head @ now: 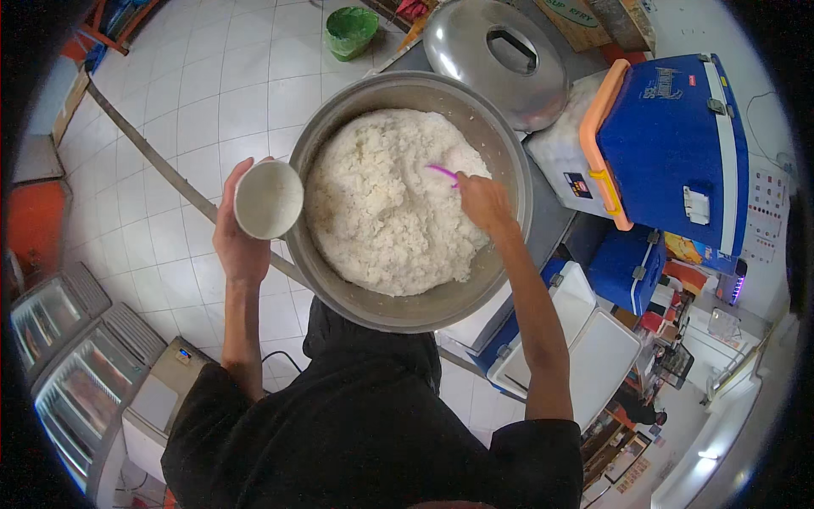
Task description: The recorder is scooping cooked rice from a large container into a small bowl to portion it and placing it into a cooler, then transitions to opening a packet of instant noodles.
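Before me stands a wide metal pot (502, 267) with a heap of white, crumbly food (394, 203) in it, perhaps cooked rice. My right hand (486, 200) reaches over the pot's right side and grips a purple utensil (443, 170). The utensil's far end touches the white mass; its full shape is partly hidden by my fingers. At the pot's left rim my left hand (245, 235) holds a pale cup (269, 199), its mouth facing up towards me. The inside of the cup looks whitish, and I cannot tell what it contains.
A domed metal lid (464, 57) with a handle rests behind the pot. On the right are a blue cooler box (674, 153) and an opened white cooler lid (604, 362). A green bin (351, 32) stands on the tiled floor (241, 95). Farther right is another person (636, 407).
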